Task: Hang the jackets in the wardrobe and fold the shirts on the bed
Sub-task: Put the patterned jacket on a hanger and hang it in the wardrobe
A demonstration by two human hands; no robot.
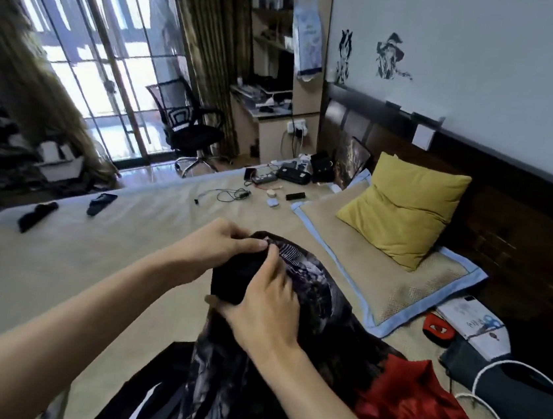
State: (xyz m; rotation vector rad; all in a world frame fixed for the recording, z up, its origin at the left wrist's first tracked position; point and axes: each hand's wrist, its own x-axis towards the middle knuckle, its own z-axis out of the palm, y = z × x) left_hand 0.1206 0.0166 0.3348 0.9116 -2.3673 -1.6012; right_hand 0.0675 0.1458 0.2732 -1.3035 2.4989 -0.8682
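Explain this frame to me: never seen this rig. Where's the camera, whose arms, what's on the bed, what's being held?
There is no machine here. One wide-angle camera sits on a person's head, looking forward and down, so the arms are their own. Both hands grip a dark printed garment near its top edge: left hand, right hand. It drapes down onto the bed. Beside it lies a red garment. Further off are a yellow pillow, cables and small gadgets, and a white cable at the right.

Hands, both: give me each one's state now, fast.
Left hand: pinching the collar of the dark printed fabric garment.
Right hand: gripping the same garment.
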